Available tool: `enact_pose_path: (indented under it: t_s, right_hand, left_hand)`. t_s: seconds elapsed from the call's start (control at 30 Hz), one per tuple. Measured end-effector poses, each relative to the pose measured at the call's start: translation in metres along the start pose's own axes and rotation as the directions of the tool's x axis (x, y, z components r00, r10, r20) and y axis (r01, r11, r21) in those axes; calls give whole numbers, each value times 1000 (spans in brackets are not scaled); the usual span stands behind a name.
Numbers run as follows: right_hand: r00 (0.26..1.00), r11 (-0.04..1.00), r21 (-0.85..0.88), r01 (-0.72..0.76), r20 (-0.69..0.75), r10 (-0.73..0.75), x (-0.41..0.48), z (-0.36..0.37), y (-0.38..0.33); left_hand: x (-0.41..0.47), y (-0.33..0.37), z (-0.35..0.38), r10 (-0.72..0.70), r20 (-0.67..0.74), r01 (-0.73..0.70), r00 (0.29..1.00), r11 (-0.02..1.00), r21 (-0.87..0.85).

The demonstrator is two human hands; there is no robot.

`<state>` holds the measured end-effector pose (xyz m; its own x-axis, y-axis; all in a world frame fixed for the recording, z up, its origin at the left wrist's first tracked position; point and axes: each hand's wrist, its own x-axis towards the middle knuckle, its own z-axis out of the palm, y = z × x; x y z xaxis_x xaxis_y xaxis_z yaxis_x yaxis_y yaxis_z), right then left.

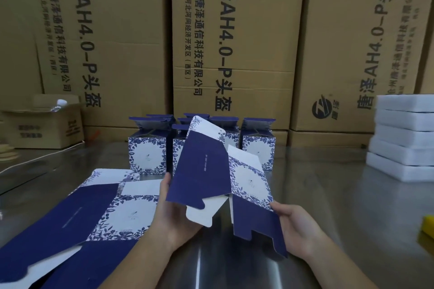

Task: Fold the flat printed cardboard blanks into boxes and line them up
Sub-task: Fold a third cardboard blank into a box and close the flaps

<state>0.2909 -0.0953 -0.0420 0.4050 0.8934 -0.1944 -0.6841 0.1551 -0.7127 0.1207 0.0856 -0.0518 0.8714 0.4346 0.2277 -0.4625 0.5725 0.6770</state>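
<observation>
Left hand (173, 214) and right hand (297, 226) hold blank (202, 166) before cartons (237, 35) marked "AH4.0-P".

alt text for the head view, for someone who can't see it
The left hand and right hand hold a partly folded blue-and-white blank above a steel table. More flat blanks lie to the left, folded boxes stand behind, white boxes are stacked at right, and brown cartons fill the back.

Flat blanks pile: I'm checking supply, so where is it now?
Head view, lower left: the flat blanks pile lies on the metal table, beside the left hand, nearer than the folded boxes.
</observation>
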Motion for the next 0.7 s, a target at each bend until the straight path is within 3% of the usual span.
enact_pose_path:
  t_s: [0.03,0.1,0.27,0.43,0.7]
  right_hand:
    - [1000,1000,2,-2,11,2,0,0,0]
    - [999,1000,-7,-1,37,1,0,0,1]
    - [997,994,-82,71,44,-68,0,2,4]
    - [984,953,-248,176,5,-180,2,7,8]
    - [968,926,-307,219,-48,-245,-2,7,6]
  left_hand:
    - [-2,1,6,29,39,-28,999,999,-40]
    - [-10,4,20,-81,47,90,996,964,-249]
    - [-12,4,30,-22,37,24,999,998,-59]
    - [-14,9,28,-42,60,44,997,998,-36]
    - [-18,8,32,3,18,-4,1000,996,89]
